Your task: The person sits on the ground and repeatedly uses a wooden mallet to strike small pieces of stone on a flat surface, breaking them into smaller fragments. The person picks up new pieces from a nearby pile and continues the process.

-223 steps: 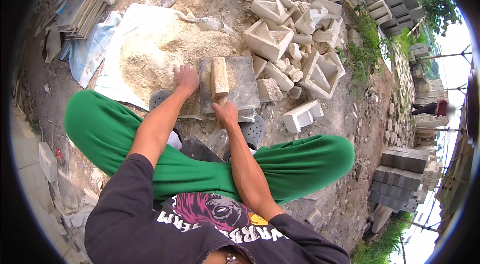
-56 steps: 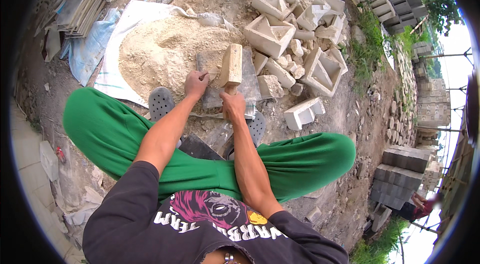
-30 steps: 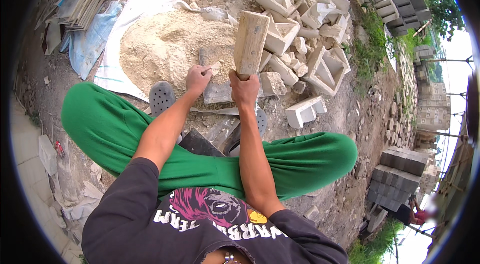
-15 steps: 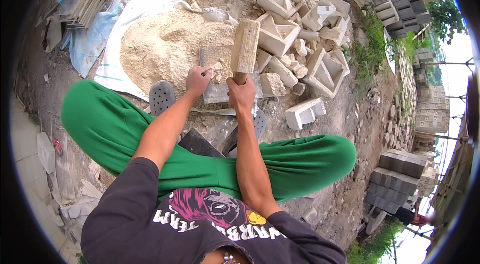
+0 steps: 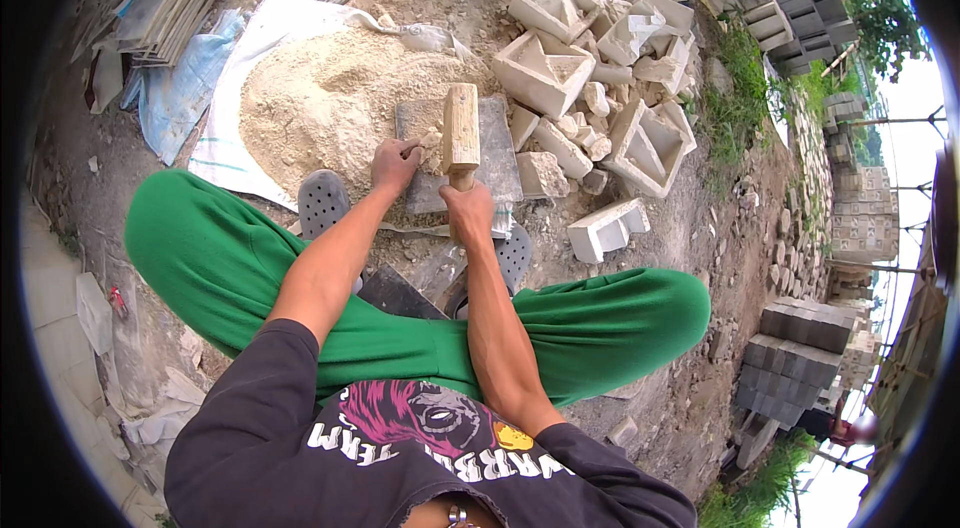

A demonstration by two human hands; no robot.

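My right hand [image 5: 468, 211] is wrapped round the short handle of a wooden mallet. The mallet's pale block head [image 5: 461, 128] is low over a dark flat slab [image 5: 498, 143]. On the left side of the slab, my left hand [image 5: 396, 165] has its fingers closed at a small pale chunk of broken block [image 5: 430, 150]. The mallet head is just right of that chunk; whether they touch cannot be told. Beyond the left hand, a heap of crushed tan powder [image 5: 310, 98] lies on a white woven sack [image 5: 215, 143].
Broken pale ventilation blocks [image 5: 545, 73] are piled right of the slab, with one loose piece [image 5: 607, 230] nearer. My feet in grey clogs [image 5: 323, 200] flank the slab's near side. Stacked flat boards [image 5: 165, 13] stand far left; grey blocks [image 5: 790, 358] are stacked at right.
The mallet has come down and slightly left, from raised to low over the slab. My left hand has barely moved and stays by the chunk.
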